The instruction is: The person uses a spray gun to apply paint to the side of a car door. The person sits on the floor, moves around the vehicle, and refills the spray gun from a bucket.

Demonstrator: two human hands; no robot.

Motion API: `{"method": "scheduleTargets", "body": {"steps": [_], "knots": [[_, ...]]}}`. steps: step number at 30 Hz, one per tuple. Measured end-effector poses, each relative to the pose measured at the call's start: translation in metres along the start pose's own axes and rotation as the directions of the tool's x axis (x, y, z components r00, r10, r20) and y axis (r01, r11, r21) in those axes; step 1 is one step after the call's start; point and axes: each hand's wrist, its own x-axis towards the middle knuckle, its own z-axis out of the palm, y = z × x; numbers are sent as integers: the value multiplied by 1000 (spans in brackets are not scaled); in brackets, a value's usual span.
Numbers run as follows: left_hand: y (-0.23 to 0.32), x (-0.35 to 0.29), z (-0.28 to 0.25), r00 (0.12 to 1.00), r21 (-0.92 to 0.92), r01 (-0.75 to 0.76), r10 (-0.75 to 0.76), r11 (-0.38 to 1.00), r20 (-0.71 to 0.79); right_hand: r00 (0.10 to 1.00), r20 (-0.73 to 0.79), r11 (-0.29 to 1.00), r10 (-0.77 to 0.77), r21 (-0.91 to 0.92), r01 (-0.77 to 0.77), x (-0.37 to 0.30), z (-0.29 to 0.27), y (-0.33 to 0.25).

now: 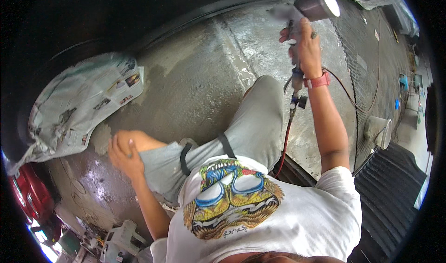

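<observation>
My right hand point(309, 51), with a red band on its wrist, is wrapped round the grip of a spray gun point(296, 72) at the upper right. The gun's dark cup point(312, 5) with a white lid is tilted sideways, and its nozzle end, which is blurred, faces left towards a dark, glossy panel point(153, 12). From the bottom of the handle a red hose point(286, 140) runs down past my leg. My left hand point(124, 155) lies on my bent left knee with nothing in it, fingers stretched and thumb apart.
Newspaper sheets point(83, 102) cover a rounded shape at the left, below the dark panel. The concrete floor point(195, 72) has wet patches. A hose point(377, 86) curves across the right side near a metal can point(378, 132). A red vehicle point(33, 193) stands at lower left, near a white plastic stool point(121, 242).
</observation>
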Motion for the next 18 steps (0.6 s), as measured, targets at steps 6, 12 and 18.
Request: {"method": "scheduleTargets", "body": {"steps": [6, 12, 18], "knots": [[1, 10, 17, 999, -45, -28, 27, 999, -28, 973, 231, 997, 0, -74, 17, -65, 95, -28], [10, 13, 13, 1000, -83, 13, -13, 996, 10, 903, 419, 982, -95, -108, 154, -103, 162, -48], [8, 4, 4, 998, -80, 55, -55, 995, 4, 834, 527, 985, -162, 40, 166, -106, 194, -69]]}}
